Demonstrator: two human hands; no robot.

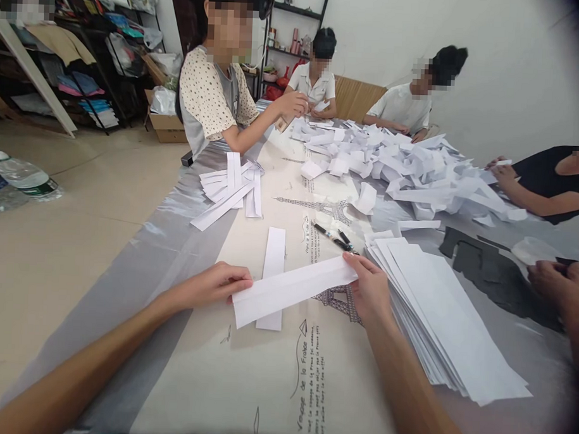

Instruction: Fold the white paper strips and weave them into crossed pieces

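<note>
Two hands on one long white paper strip (294, 289): my left hand (215, 285) pinches its near-left end, fingers closed on the edge, and my right hand (370, 289) has thumb and fingers clamped on the far-right end, so the strip hangs taut and slanted just above the tabletop (274, 381). I judge I hold it by both ends to keep it flat and square. Under it, crossing it, a second strip (273, 273) lies flat and lengthwise away from me. Just beside my right hand sits a thick stack of uncut strips (447, 317), fanned toward me and within easy reach. Two pens (334, 237) lie beyond the strip. The tabletop wears a plastic cover printed with Eiffel towers and lettering. Farther off, a heap of folded white pieces (415, 167) spreads between other people seated around it; one at the left reaches an arm toward it, with a small bundle of strips (233, 190) beside them. Racks of clothes and a cardboard box stand at the left wall.
</note>
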